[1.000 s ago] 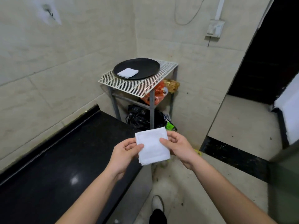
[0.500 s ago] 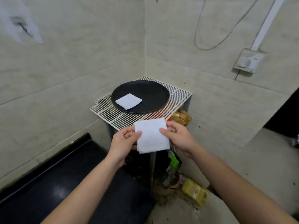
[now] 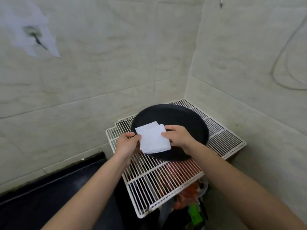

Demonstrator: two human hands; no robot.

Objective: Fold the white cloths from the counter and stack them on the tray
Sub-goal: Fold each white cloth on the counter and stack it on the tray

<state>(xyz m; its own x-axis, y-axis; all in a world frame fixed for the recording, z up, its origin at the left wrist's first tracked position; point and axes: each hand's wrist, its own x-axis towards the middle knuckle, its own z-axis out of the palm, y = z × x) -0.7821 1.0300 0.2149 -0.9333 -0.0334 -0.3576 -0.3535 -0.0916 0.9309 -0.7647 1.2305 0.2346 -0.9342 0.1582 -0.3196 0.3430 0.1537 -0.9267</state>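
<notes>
The folded white cloth [image 3: 153,141] hangs just over the near-left part of the black tray [image 3: 182,117], pinched at opposite edges. The left hand [image 3: 127,143] holds its left side and the right hand [image 3: 178,136] its right, fingers [image 3: 166,135] closed narrow on the fabric. Directly below, another folded cloth [image 3: 157,126] peeks out along the far edge, so the held one sits slightly nearer than the stack. Both hands are equally close, so the release probably needs a small push away, then down. The tray rests on a white wire rack [image 3: 166,180] beside the dark surface [image 3: 49,205].

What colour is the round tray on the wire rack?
The tray is black; the head view shows it best.
</notes>
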